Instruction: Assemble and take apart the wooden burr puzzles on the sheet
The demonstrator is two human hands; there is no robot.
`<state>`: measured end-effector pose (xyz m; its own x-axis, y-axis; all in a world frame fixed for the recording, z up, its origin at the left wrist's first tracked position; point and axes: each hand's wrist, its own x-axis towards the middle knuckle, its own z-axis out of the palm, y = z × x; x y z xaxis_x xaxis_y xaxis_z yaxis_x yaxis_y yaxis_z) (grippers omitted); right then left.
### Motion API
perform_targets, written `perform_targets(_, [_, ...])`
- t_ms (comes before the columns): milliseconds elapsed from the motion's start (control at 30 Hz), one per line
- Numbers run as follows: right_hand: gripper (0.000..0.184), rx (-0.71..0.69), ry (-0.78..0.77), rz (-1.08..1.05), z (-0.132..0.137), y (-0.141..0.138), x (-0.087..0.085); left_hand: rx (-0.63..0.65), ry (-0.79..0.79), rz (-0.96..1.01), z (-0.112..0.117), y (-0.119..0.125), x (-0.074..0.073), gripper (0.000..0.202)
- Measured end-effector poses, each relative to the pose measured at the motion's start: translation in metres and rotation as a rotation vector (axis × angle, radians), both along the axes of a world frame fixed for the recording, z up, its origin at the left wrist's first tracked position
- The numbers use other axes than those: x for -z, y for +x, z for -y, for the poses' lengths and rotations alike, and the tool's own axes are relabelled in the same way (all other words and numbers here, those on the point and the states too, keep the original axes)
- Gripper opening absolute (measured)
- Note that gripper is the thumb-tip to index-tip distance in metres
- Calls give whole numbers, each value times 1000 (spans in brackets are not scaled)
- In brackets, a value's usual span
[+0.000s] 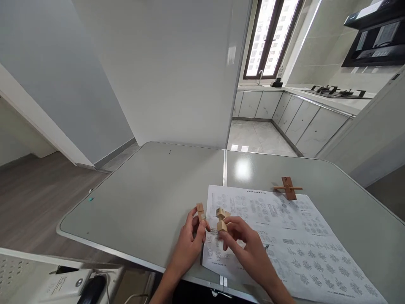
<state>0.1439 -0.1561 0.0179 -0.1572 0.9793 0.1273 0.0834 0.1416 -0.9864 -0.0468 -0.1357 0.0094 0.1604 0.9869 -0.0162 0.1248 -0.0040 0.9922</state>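
Note:
My left hand (pixel 190 245) pinches a small pale wooden puzzle piece (pixel 200 210) upright between thumb and fingers, just left of a large printed instruction sheet (pixel 297 236). My right hand (pixel 247 245) grips a cluster of joined pale wooden puzzle pieces (pixel 222 218) over the sheet's left part. The two hands are close together, and the pieces are a little apart. A darker brown wooden cross-shaped puzzle (pixel 288 187) lies on the sheet's far edge, away from both hands.
The grey table (pixel 142 190) has a seam down its middle and a rounded left corner. A white device and a dark mouse-like object (pixel 91 289) sit below the near left edge. A kitchen with cabinets, a sink and a stove lies beyond.

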Motion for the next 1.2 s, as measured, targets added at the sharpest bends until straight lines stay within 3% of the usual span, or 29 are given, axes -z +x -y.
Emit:
perform_targets(133, [33, -90, -272, -468, 0, 3, -9, 53, -19, 36, 0, -1, 1, 65])
perform_targets(333, [34, -157, -425, -697, -8, 3, -8, 62, -19, -6, -1, -2, 0, 65])
perform_targets(500, [35, -119, -430, -584, -10, 0, -6, 67, -34, 11, -2, -2, 1, 66])
perform_targets(700, [41, -54, -266, -366, -10, -7, -9, 79, -35, 13, -2, -3, 2, 68])
perform_targets(833, [40, -183, -199, -390, -9, -8, -14, 104, -70, 60, -2, -3, 1, 73])
perform_targets(1033, [40, -403, -246, -385, -11, -2, -15, 217, -90, 165, 0, -7, -6, 67])
perform_targets(1200, [38, -468, -285, -354, -17, 5, -13, 340, -118, 241, 2, -10, -10, 67])
